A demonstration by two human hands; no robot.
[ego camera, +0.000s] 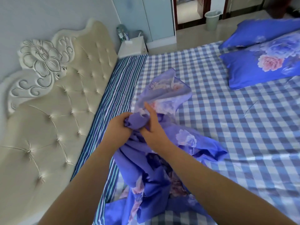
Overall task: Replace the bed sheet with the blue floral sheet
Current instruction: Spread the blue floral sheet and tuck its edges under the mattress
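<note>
Near the headboard edge of the bed, blue floral sheet [162, 159] sits bunched in a loose heap on the checked sheet [227, 127], trailing toward the near edge, one thin translucent flap lifted toward the middle of the bed. Left hand [120, 127] is clenched round a wad of the floral fabric; right hand [152, 127] lies against the same wad with fingers mostly straight, index extended, touching rather than gripping as far as I can see. Step in hand looks like hunting for a corner or hem to start spreading. To do it well: hold the wad with the left, run the right along an edge until a true corner shows, then pull that corner toward the headboard [53, 111] corner of the bed before shaking the rest out; avoid yanking from mid-fabric, it'll twist. Checked sheet is still on, striped layer [113, 98] exposed along the headboard edge, so whether it comes off first is a judgement call. Two floral pillows [259, 62] sit at the far right edge, may need shifting. Hidden: right thumb, sheet corners, most of the folded bulk, bed's near edge cut off by the frame.
</note>
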